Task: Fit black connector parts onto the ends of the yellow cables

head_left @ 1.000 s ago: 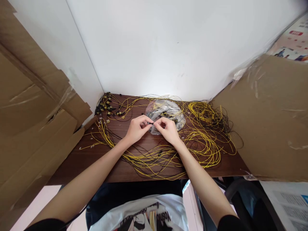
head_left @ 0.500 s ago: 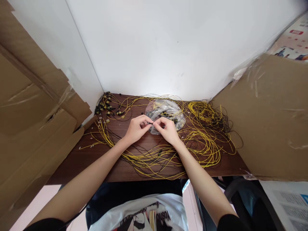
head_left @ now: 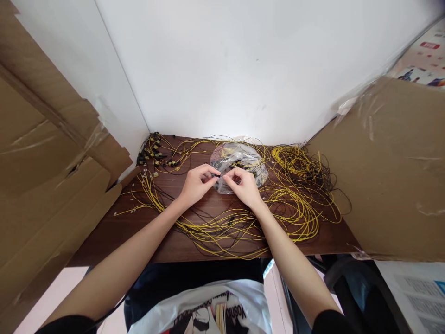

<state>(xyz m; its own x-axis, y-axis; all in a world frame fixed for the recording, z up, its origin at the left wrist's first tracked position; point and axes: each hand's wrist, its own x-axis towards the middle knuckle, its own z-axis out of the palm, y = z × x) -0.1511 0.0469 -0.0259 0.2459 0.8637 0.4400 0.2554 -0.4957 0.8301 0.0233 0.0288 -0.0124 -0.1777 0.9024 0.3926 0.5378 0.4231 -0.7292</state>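
My left hand (head_left: 199, 184) is closed in a pinch on a small black piece (head_left: 217, 175), too small to name exactly. Just to its right, my right hand (head_left: 243, 185) is also pinched, thumb against forefinger; whatever lies between those fingertips is too small to make out. A narrow gap separates the two sets of fingertips. Behind them lies a clear plastic bag (head_left: 259, 160) with black and yellow pieces in it. Bundled yellow and black wires (head_left: 208, 232) curve across the table beneath my forearms.
Black and yellow connectors (head_left: 153, 150) are heaped at the back left of the brown table (head_left: 114, 236). A tangle of yellow wire (head_left: 292, 160) lies at the back right. Cardboard panels (head_left: 389, 185) flank both sides, and a white wall (head_left: 222, 69) rises behind.
My fingertips have moved slightly apart, the right hand shifting a little to the right. The black piece now shows at the left fingertips. The wires and bag stay put.
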